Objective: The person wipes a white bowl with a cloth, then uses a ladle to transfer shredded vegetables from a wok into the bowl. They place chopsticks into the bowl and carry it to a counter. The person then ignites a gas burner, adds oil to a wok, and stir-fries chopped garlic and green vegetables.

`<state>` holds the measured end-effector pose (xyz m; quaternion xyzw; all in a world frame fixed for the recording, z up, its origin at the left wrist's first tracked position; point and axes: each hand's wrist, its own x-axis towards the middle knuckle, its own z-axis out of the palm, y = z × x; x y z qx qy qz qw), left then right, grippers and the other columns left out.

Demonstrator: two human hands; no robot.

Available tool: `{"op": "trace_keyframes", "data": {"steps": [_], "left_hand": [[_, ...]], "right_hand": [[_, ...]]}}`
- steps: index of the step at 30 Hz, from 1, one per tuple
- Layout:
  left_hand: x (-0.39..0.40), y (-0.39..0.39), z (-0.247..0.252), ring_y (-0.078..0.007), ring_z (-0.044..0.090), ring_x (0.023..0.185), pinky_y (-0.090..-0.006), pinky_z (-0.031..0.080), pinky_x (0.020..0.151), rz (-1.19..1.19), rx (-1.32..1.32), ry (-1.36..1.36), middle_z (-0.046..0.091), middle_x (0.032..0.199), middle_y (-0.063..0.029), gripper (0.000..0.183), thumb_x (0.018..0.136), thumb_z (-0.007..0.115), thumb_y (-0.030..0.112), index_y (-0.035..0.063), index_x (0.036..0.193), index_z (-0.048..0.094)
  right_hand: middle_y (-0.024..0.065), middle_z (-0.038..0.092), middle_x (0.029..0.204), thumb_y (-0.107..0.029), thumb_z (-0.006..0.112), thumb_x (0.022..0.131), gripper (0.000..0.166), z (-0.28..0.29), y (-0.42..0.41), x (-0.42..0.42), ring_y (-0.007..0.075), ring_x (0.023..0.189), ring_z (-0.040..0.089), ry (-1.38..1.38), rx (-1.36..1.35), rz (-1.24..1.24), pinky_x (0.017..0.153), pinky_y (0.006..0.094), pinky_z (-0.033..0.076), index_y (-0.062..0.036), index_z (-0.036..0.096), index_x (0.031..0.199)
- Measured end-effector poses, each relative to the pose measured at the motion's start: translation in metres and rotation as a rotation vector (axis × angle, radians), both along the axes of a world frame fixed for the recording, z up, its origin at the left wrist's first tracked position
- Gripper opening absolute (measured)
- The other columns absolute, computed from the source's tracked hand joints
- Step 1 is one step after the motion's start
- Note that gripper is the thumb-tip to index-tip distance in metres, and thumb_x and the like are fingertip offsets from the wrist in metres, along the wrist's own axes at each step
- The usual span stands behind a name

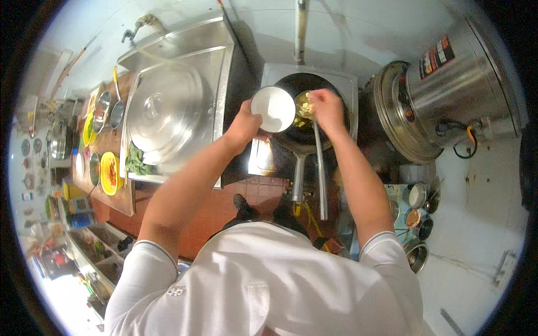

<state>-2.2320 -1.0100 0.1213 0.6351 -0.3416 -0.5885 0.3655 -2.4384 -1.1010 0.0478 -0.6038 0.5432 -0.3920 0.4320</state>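
Note:
My left hand (249, 126) grips a white bowl (274, 110) by its rim and side, tilted at the left of a black wok (290, 138). The bowl's inside looks bare. Above the wok, my right hand (328, 110) has its fingertips drawn together and blurred; whether they pinch anything is unclear. Pale yellow chopped pieces (305, 110) lie just beneath those fingers, in and around the head of a metal ladle. The ladle's long handle (321, 176) slants out of the wok toward me, beside the wok's own metal handle (298, 178).
Left of the stove, a large steel lid (164, 113) covers a steel counter unit. Beyond it, a wooden table (126, 197) bears yellow dishes (110, 173) and bowls. A large steel drum (458, 84) stands at right, above several small pots (417, 196).

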Motion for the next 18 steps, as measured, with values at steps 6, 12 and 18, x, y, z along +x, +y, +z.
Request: {"op": "trace_keyframes", "data": {"steps": [6,12,18], "left_hand": [[0.059,0.078,-0.014,-0.0304,0.065,0.068,-0.0350,0.056,0.057,0.265,0.085,0.078,0.055,0.105,-0.0241,0.058,0.080,0.039,0.001,0.0050,0.135,0.021],[0.138,0.189,-0.032,-0.0302,0.064,0.065,-0.0349,0.054,0.050,0.585,0.206,0.073,0.058,0.092,-0.0264,0.046,0.080,0.037,0.000,-0.0099,0.125,0.030],[0.190,0.241,-0.012,-0.0296,0.063,0.069,-0.0312,0.053,0.047,0.886,0.102,0.129,0.056,0.094,-0.0269,0.044,0.079,0.036,-0.002,-0.0149,0.120,0.030]], "right_hand": [[0.0129,0.038,0.138,-0.012,0.068,0.077,0.032,-0.050,-0.026,-0.027,0.0310,0.122,0.043,0.577,-0.041,0.194,0.100,0.0388,0.037,-0.0039,0.063,0.108],[0.0102,0.064,0.074,-0.026,0.061,0.087,0.024,-0.050,0.006,-0.077,0.0258,0.070,0.062,0.474,-0.243,-0.030,0.065,0.0333,0.047,-0.0031,0.066,0.089],[0.0083,0.060,0.084,-0.032,0.047,0.097,0.032,-0.111,0.131,-0.155,0.0223,0.073,0.059,0.211,0.704,0.050,0.066,0.0374,0.048,-0.0027,0.059,0.101]]}}
